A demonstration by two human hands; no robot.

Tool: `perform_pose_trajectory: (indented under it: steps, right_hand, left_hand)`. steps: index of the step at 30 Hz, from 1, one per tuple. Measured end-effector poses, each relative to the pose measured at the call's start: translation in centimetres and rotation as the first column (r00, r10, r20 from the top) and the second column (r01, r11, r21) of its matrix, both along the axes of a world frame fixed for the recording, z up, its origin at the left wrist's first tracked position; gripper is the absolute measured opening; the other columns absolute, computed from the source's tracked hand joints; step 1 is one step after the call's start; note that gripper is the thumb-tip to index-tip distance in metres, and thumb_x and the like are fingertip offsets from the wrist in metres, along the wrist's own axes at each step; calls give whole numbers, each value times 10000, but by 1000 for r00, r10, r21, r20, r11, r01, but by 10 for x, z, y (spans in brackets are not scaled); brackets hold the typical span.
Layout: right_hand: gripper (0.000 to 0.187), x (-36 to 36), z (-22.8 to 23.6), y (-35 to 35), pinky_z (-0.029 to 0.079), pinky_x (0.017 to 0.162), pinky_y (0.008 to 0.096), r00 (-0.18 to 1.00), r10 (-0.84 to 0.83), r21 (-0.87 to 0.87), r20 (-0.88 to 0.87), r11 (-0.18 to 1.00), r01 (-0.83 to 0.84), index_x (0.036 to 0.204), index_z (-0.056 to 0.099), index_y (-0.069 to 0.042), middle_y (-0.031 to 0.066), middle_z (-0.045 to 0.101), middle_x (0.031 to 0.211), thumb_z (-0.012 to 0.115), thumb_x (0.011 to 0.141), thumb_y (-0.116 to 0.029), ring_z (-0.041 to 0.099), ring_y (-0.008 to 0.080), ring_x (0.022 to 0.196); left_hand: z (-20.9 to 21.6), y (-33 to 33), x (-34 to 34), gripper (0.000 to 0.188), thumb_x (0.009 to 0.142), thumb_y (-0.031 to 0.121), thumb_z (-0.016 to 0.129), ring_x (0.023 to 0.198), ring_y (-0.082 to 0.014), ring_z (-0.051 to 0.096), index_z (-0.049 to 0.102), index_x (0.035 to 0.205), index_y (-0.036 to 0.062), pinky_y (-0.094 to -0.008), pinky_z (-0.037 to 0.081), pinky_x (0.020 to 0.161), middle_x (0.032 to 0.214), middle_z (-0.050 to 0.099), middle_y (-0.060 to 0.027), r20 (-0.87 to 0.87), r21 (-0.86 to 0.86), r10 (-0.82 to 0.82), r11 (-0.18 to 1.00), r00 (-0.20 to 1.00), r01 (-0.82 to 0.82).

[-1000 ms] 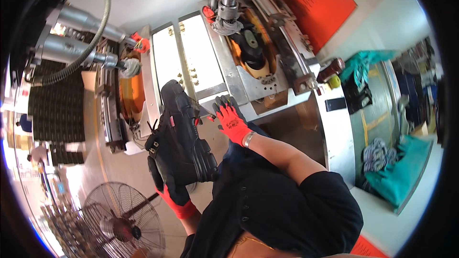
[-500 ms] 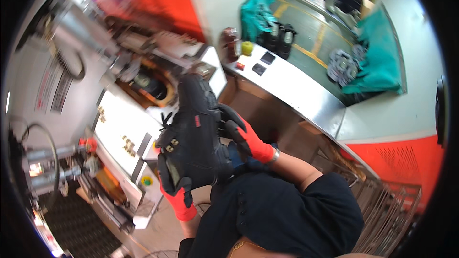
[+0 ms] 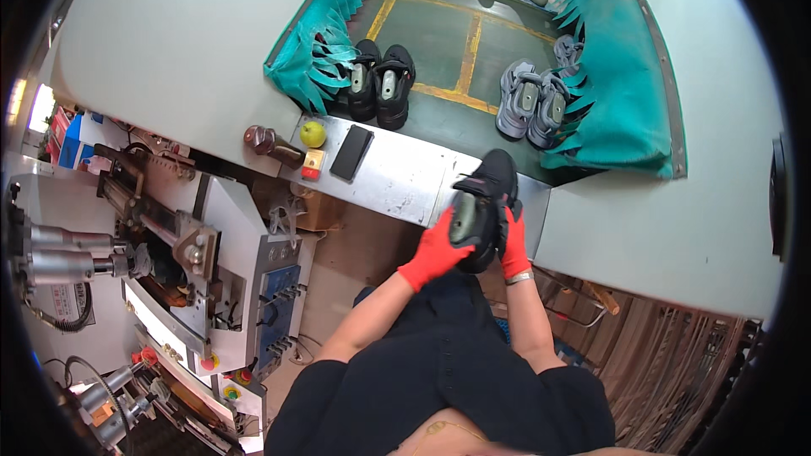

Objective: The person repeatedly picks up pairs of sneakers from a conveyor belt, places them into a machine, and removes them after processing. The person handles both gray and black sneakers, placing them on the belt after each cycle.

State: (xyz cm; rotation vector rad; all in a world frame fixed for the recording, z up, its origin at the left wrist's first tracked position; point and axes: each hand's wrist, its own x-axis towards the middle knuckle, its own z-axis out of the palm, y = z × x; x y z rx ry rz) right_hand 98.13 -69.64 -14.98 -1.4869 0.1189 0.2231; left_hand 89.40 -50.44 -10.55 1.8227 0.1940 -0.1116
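Note:
A black sneaker (image 3: 497, 171) with a grey-green shoe last (image 3: 464, 218) showing in its opening is held between my two hands, toe pointing away from me. My left hand (image 3: 441, 251), in a red glove with dark fingertips, grips the heel side. My right hand (image 3: 514, 245), gloved alike, is closed along the right side of the sneaker; some of its fingers are hidden. The sneaker hangs over the near edge of the metal ledge (image 3: 414, 176). Beyond it, a pair of black sneakers (image 3: 394, 89) stands on the green conveyor belt (image 3: 431, 42) at the left.
Grey sneakers (image 3: 525, 101) stand on the belt's right side, by a teal fringed curtain (image 3: 625, 93). A phone (image 3: 351, 152), a yellow-green fruit (image 3: 312, 134) and a brown bottle (image 3: 272, 145) sit at the ledge's left. A machine (image 3: 186, 262) stands left; a metal rack (image 3: 676, 355), lower right.
My view has swung from the machine toward the conveyor. Both hands have carried the black sneaker over to the ledge and turned it, so its opening and last now show.

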Motion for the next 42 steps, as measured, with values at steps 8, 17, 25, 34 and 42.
perform_pose_trajectory:
  steps: [8, 17, 25, 34, 42]
  right_hand:
    - [771, 12, -79, -75, 388, 1177, 403, 962, -273, -331, -22, 910, 250, 1593, 361, 17, 205, 492, 1543, 740, 988, -272, 500, 311, 1388]
    - [979, 9, -88, -37, 263, 1274, 425, 874, -474, -605, 107, 667, 436, 1638, 237, 20, 217, 333, 1661, 808, 847, -55, 337, 345, 1531]
    - [931, 21, -66, -18, 239, 1283, 429, 858, -508, -676, 80, 605, 421, 1635, 230, 21, 219, 329, 1658, 746, 861, -19, 302, 348, 1548]
    - [888, 33, -52, 2, 530, 734, 324, 766, -639, -692, -77, 587, 420, 1644, 242, -98, 179, 507, 1433, 661, 879, 72, 596, 215, 887]
    - [863, 29, -82, -31, 389, 1184, 431, 856, -514, -789, 56, 502, 353, 1595, 270, 7, 218, 425, 1509, 666, 829, 47, 469, 336, 1373]
  left_hand:
    - [-62, -64, 78, 1083, 877, 187, 797, 1562, -315, 331, 100, 1697, 71, -404, 329, 1229, 1701, 302, -217, -2, -296, -515, 819, 857, 492]
    - [-65, 71, 191, 813, 889, 177, 779, 1370, -284, 561, 394, 1590, 36, -392, 440, 1134, 1480, 580, -168, -112, -197, -43, 980, 993, 20]
    - [-122, 225, 316, 1141, 797, 370, 877, 1458, -463, 388, 208, 1614, -60, -492, 349, 1204, 1582, 367, -316, -123, 518, 392, 809, 911, -278]
    - [-166, 236, 345, 1184, 787, 360, 880, 1442, -464, 412, 167, 1580, -154, -462, 356, 1211, 1601, 313, -346, -225, 536, 254, 838, 941, -99]
    - [-159, 256, 350, 1102, 821, 402, 850, 1381, -463, 480, 242, 1575, -124, -449, 425, 1149, 1572, 362, -330, -186, 438, 166, 897, 969, -69]
